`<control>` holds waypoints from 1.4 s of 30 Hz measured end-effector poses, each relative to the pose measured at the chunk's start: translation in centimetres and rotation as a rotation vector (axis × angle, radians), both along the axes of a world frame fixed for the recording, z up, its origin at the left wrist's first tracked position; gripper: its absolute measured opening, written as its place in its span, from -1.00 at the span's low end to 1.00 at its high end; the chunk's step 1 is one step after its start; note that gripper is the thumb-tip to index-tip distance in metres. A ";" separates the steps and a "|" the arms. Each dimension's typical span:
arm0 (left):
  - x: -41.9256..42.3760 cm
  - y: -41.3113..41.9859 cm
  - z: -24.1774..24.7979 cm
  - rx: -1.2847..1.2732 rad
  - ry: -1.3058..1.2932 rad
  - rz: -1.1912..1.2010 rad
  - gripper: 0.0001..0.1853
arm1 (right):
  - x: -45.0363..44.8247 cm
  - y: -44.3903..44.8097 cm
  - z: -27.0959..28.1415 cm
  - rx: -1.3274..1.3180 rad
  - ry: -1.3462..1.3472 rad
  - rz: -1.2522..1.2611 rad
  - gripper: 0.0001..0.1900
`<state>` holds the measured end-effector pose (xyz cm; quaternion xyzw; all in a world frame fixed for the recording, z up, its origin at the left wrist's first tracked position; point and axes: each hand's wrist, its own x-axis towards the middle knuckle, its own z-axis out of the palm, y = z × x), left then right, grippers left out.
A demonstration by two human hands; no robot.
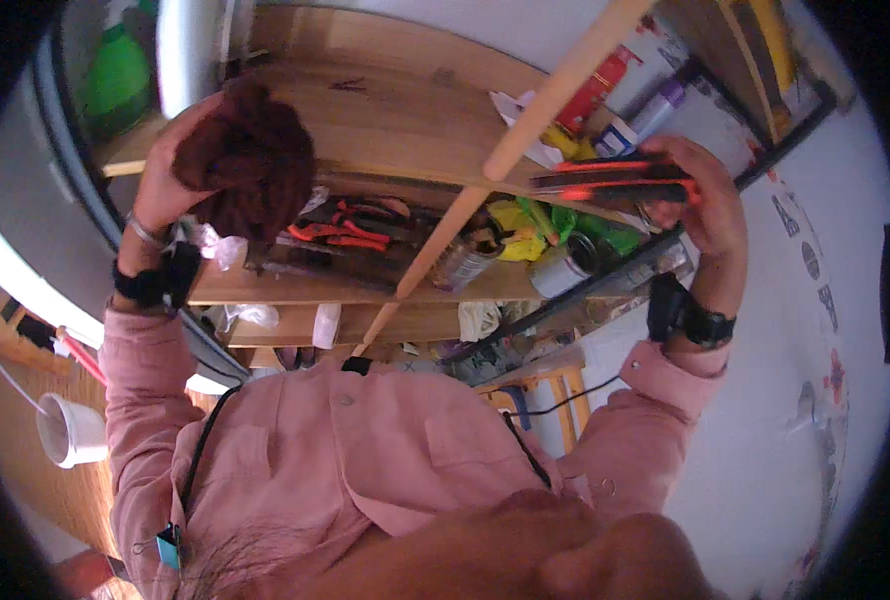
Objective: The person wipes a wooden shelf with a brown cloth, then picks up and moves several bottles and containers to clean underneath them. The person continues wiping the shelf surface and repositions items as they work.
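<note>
My left hand grips a bunched dark maroon cloth above the left part of a wooden shelf. On the right, my right hand is closed around the end of a slim red-and-black hand tool, or possibly two; blur hides the exact kind. The tool points left, towards a wooden pole that crosses in front of the shelves. Red-handled pliers lie among other tools on a lower shelf, between my hands.
Open tins and yellow and green plastic bags stand on the lower shelf. A red spray can is at the upper right. Left are a green bottle and a white bucket. A dark metal frame edges the shelves.
</note>
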<state>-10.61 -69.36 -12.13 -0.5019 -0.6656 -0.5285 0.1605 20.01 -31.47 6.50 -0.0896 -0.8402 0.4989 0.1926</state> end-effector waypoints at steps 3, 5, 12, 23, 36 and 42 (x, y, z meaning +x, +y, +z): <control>0.2 -0.1 0.1 -0.027 0.000 0.041 -0.24 | 5.7 6.5 0.3 -0.196 0.095 -0.131 -0.66; 0.2 -0.1 0.2 -0.087 -0.001 0.088 -0.24 | 7.4 10.5 -0.3 -0.229 0.149 -0.258 -0.63; -0.4 -0.5 0.1 -0.083 0.027 0.123 -0.19 | 2.6 17.2 -3.9 -0.189 0.137 -0.328 -0.64; -0.7 -1.0 0.3 -0.112 -0.043 0.161 -0.18 | -7.2 15.7 -3.9 0.056 -0.079 -0.176 -0.65; -1.0 -1.5 -0.4 -0.102 0.002 0.236 -0.17 | 0.4 33.1 -3.6 0.853 0.100 -0.492 -0.63; 0.1 -0.4 0.4 -0.087 -0.016 0.246 -0.21 | -5.9 37.1 -7.9 1.369 -0.277 -0.694 -0.71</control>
